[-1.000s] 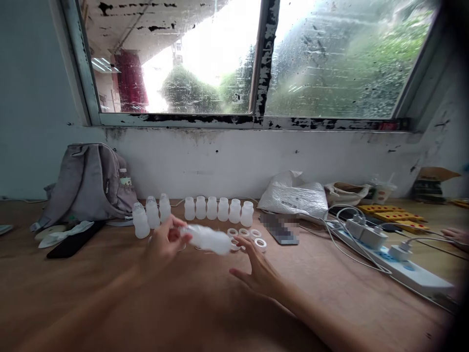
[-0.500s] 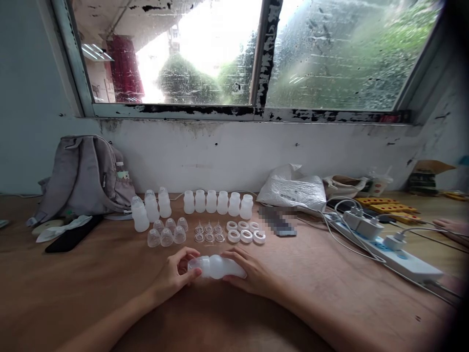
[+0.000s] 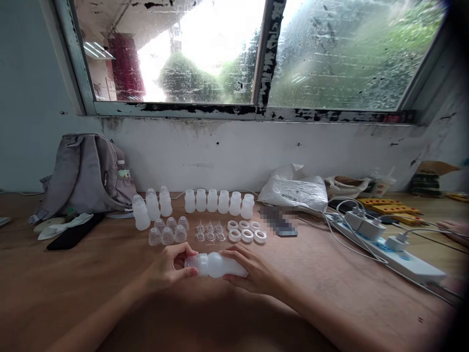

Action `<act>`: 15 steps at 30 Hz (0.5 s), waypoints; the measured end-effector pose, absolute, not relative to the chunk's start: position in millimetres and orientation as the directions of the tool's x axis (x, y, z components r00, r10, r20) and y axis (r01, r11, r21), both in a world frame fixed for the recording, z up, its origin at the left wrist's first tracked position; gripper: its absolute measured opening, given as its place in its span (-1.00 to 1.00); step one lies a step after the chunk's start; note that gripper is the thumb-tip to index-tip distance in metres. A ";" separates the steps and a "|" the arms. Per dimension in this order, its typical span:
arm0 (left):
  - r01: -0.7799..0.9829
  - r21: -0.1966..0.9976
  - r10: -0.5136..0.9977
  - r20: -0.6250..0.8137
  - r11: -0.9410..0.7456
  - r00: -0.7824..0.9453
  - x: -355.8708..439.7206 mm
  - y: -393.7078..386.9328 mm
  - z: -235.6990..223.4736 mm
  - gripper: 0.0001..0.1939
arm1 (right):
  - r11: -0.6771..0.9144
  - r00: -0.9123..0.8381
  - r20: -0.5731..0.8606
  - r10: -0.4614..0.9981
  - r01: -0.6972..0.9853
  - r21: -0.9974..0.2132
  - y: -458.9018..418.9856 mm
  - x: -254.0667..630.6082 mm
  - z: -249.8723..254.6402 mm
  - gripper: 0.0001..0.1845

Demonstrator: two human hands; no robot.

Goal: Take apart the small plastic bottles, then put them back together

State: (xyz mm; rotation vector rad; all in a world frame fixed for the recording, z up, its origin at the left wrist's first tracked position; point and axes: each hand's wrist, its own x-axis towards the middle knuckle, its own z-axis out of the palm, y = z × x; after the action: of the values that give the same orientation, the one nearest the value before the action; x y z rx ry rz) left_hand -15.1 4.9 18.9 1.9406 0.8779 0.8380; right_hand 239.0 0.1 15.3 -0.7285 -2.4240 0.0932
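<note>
The bottle (image 3: 216, 265) is held on its side between two hands near the front of the table (image 3: 318, 266); whether it touches the wood cannot be told. The left hand (image 3: 178, 264) pinches its clear cap (image 3: 192, 262) between thumb and forefinger, while the right hand (image 3: 251, 270) wraps the other end, thumb below and fingers over the top. This grip would probably work best with the right hand steady, both ends in line and only light pressure on the cap, since thin plastic may flex. Just beyond lie six spare caps (image 3: 167, 237), six teats (image 3: 209, 229) and six rings (image 3: 247, 241), near enough for a knuckle to knock. Behind them stand three capped bottles (image 3: 153, 208) and six open bottles (image 3: 212, 201). A power strip (image 3: 421, 270) sits well apart on the right; a silver bag (image 3: 296, 191) and a backpack (image 3: 86, 171) rest by the wall (image 3: 234, 151).
</note>
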 end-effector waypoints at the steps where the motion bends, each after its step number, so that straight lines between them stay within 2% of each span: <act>1: 0.260 0.868 0.810 0.234 -0.423 0.538 -15.6 5.1 19.2 -0.74 | 0.839 -0.663 0.521 0.538 0.480 -0.255 -0.9 238.7 17.2 -0.59; 4: 0.263 0.863 0.797 0.229 -0.432 0.560 -16.1 5.3 18.6 -0.74 | 0.789 -0.628 0.479 0.614 0.478 -0.385 -3.8 239.5 21.9 -0.61; 7: 0.284 0.840 0.779 0.231 -0.462 0.583 -15.5 4.6 16.5 -0.73 | 0.670 -0.584 0.367 0.724 0.468 -0.577 -5.2 241.7 24.6 -0.64; 11: 0.300 0.718 0.697 0.348 -0.628 0.627 -13.6 -0.1 17.2 -0.73 | 0.355 -0.552 0.079 0.830 0.413 -0.839 -2.1 243.5 25.3 -0.69; 13: 0.317 0.620 0.636 0.397 -0.718 0.662 -13.7 -3.7 19.6 -0.76 | 0.202 -0.542 -0.037 0.840 0.373 -0.905 1.4 244.3 24.2 -0.70; 15: 0.330 0.576 0.622 0.433 -0.748 0.653 -16.4 -5.5 22.2 -0.78 | 0.096 -0.543 -0.106 0.833 0.331 -0.939 6.0 246.4 22.7 -0.73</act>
State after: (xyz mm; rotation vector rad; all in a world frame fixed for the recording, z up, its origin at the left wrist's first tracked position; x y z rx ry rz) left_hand -16.4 -5.5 22.2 2.4194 0.7445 0.8715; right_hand 246.4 6.0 22.7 -1.1368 -1.9223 1.4496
